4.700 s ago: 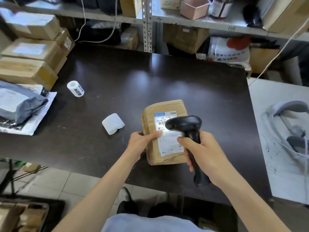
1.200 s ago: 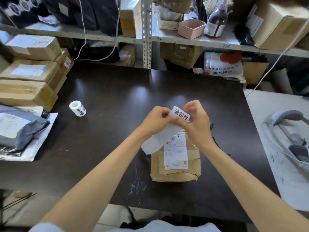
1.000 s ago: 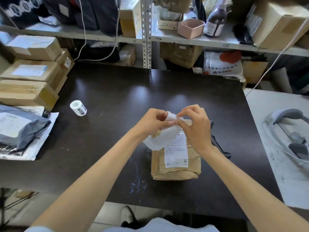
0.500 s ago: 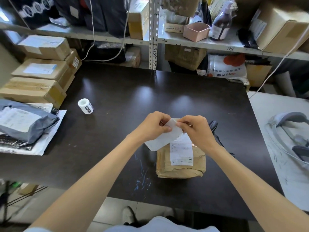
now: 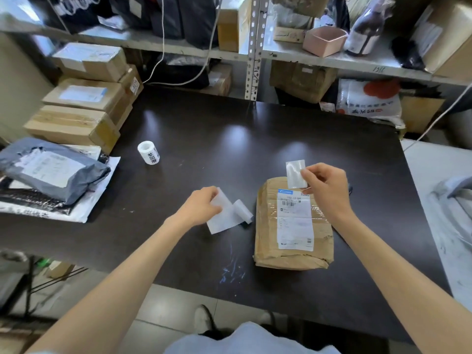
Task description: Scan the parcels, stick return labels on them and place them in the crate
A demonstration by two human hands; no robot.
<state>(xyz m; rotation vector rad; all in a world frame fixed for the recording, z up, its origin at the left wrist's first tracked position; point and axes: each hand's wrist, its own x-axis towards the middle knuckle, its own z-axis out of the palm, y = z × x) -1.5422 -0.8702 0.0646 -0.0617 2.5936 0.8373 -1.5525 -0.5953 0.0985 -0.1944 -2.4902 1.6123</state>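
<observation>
Kraft-paper parcel (image 5: 265,241) flat on dark table (image 5: 229,139), shipping label (image 5: 295,223) facing up. Over parcel's far edge: small white return label (image 5: 295,173), pinched between thumb and fingertips of right hand (image 5: 325,190), remaining fingers curled. Just left of parcel: left hand (image 5: 199,209), fingers clamped on white backing strip (image 5: 224,219), strip's curled end just beside parcel. Well left of parcel, farther back: label roll (image 5: 149,152) standing on end. Far left of parcel: grey poly mailer (image 5: 53,172); farther back on same side, stacked cartons (image 5: 84,103).

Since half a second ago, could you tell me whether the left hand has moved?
Yes, the left hand has moved left, clear of the parcel.
</observation>
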